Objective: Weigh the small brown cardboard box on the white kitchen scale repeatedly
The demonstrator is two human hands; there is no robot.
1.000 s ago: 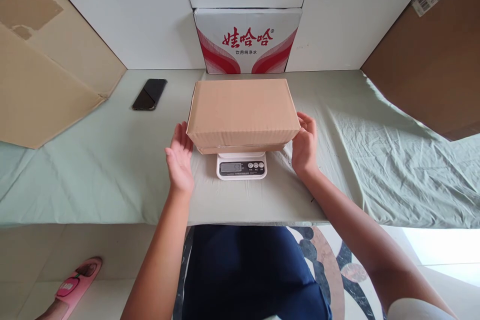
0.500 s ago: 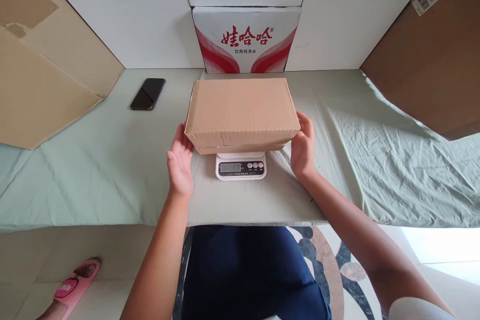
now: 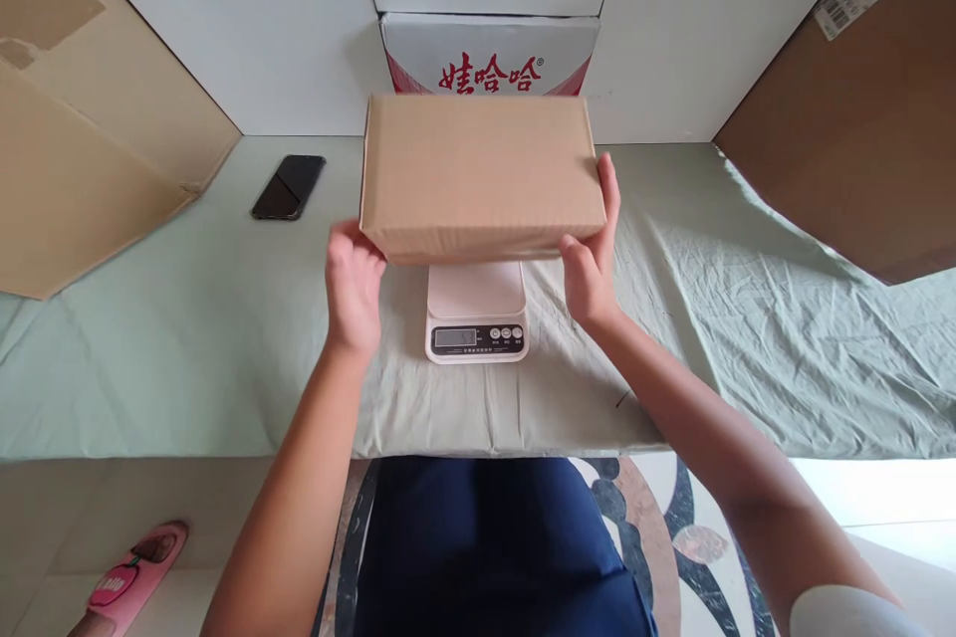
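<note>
A brown cardboard box (image 3: 482, 164) is held up between both hands, above and behind a white digital kitchen scale (image 3: 476, 304). My left hand (image 3: 354, 284) grips the box's lower left corner, its fingertips partly hidden beneath it. On the other side, my right hand (image 3: 596, 254) holds the right end, thumb on the front lower edge and fingers along the side. The scale's front panel shows a small display and several buttons; the box hides the back of its platform.
A black phone (image 3: 289, 187) lies on the green cloth (image 3: 186, 338) to the left. Large cardboard panels stand at the left (image 3: 97, 139) and right (image 3: 858, 139). Behind the box is a white and red carton (image 3: 489, 45). Another person's foot in a pink slipper (image 3: 138, 577) shows at lower left.
Both hands have closed on the box and raised it up and away from the scale. More of the scale's platform shows, and the box covers the lower part of the carton behind.
</note>
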